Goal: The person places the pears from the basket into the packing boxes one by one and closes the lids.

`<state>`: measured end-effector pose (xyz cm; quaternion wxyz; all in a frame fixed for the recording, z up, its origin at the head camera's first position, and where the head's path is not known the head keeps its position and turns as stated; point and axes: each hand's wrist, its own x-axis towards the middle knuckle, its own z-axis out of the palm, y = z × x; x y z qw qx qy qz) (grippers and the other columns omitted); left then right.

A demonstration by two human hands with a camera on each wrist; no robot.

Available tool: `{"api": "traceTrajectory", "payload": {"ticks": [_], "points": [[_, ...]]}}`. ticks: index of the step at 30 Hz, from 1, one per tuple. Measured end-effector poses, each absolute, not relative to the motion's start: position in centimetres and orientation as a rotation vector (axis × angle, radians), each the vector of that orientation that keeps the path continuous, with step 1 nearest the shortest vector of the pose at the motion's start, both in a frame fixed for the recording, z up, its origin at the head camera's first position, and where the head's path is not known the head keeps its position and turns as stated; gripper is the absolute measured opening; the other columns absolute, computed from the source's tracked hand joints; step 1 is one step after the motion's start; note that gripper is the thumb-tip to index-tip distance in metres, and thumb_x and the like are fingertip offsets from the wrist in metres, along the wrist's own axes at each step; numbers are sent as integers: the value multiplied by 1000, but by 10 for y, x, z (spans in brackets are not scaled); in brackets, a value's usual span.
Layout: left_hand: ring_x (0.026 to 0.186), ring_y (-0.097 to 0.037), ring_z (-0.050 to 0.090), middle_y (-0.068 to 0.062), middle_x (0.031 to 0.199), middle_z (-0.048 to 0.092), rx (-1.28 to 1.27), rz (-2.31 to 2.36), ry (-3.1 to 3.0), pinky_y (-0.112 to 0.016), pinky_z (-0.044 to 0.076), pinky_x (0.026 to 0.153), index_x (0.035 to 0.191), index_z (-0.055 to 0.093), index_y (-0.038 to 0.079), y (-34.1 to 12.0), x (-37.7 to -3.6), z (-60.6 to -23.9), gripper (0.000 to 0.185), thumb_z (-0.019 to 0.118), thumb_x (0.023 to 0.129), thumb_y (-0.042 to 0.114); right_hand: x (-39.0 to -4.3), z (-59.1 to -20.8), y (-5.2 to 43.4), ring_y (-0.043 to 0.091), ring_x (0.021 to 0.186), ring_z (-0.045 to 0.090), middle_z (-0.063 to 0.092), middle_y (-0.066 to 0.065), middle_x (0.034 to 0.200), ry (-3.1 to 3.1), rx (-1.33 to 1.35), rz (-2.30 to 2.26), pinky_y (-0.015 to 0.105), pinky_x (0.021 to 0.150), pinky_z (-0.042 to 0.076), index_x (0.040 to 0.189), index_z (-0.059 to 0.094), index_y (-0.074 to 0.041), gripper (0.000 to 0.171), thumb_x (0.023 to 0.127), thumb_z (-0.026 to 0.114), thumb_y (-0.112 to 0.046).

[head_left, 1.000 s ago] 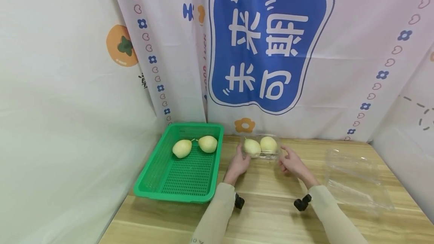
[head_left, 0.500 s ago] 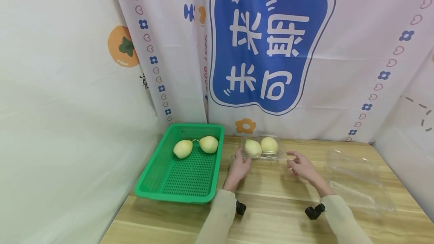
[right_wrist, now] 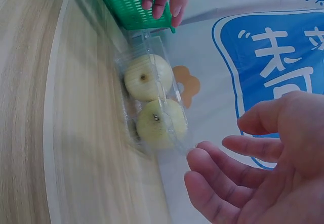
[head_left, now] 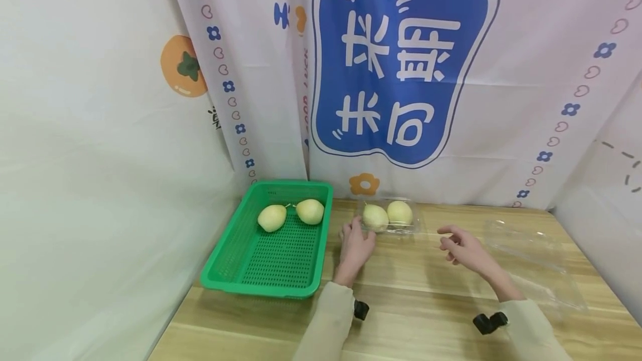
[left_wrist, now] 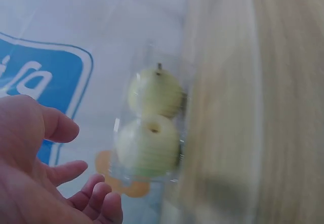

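Two pale yellow pears (head_left: 375,218) sit side by side in a small clear plastic box (head_left: 401,232) against the back curtain. Just off the box's near left corner is my left hand (head_left: 357,247), its fingers loosely bent and holding nothing. In the left wrist view a gap shows between that hand (left_wrist: 55,168) and the box. My right hand (head_left: 466,250) hovers over the table right of the box, fingers relaxed and apart. The right wrist view shows this hand (right_wrist: 263,158) palm up in frame, with nothing in it.
A green plastic basket (head_left: 212,272) stands on the left with two more pears (head_left: 272,218) at its back end. Clear plastic packaging (head_left: 531,261) lies at the right of the wooden table (head_left: 401,316). A printed curtain (head_left: 281,99) closes off the back.
My right hand has drawn away from the box toward the right and a little nearer. The left hand has come slightly off the box's left end. The pears stay in the box.
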<state>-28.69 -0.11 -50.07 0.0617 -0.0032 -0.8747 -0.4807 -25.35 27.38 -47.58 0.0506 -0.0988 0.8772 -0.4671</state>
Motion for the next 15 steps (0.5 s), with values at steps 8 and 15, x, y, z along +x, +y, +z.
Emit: {"api": "traceTrajectory", "payload": {"ticks": [8,15], "points": [[102,-21,52,-11,117,54,-175,-1489,-2643,-33,47,78,134,52,12,8,-281,-487,41,54,95,24,-243,-466,286,14,68,62,64,14,95,2694,-322,-1420,32,61,56,137,47,4,40,104,47,-20],[86,-9,64,3,100,63,-309,-1620,-2663,-25,50,71,133,53,10,27,-275,-489,40,52,98,29,-232,-458,303,8,69,60,65,13,96,2741,-336,-1399,30,61,55,135,47,6,38,105,45,-17]]}}
